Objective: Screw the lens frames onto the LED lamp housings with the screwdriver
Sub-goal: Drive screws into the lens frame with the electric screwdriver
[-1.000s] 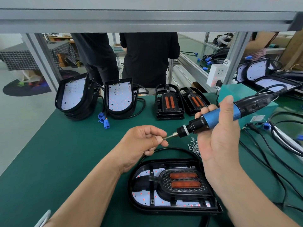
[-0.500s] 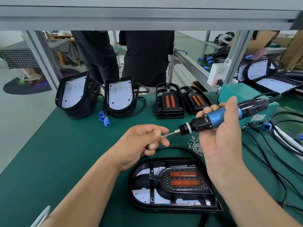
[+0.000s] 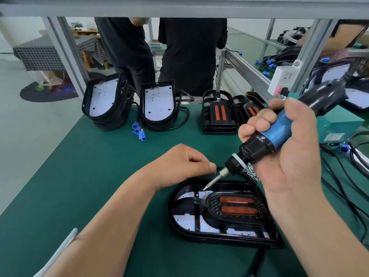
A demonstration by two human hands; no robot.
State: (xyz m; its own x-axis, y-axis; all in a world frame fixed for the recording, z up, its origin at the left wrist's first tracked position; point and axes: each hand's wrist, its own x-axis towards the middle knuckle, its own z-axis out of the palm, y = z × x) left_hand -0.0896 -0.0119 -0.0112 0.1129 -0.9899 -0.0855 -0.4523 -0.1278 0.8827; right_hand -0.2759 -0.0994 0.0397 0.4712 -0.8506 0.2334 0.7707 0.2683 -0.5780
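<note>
A black LED lamp housing (image 3: pixel 223 239) lies flat on the green mat in front of me, with a black lens frame (image 3: pixel 235 205) holding two orange lenses seated in it. My right hand (image 3: pixel 289 156) grips a blue and black electric screwdriver (image 3: pixel 273 136), tilted down to the left. Its bit tip (image 3: pixel 205 188) touches the upper left part of the frame. My left hand (image 3: pixel 183 164) rests with curled fingers on the mat just beyond the housing, beside the bit; whether it holds a screw is hidden.
A small heap of screws (image 3: pixel 252 173) lies by the housing's far edge. Stacked housings (image 3: pixel 105 104) (image 3: pixel 159 104) and stacked lens frames (image 3: pixel 219 114) stand at the back. Black cables (image 3: pixel 351 176) and a teal box (image 3: pixel 339 124) are on the right. Two people stand behind the bench.
The screwdriver swung from nearly level to pointing down, and its tip came down onto the lens frame. My left hand let go of the bit tip and dropped to the mat.
</note>
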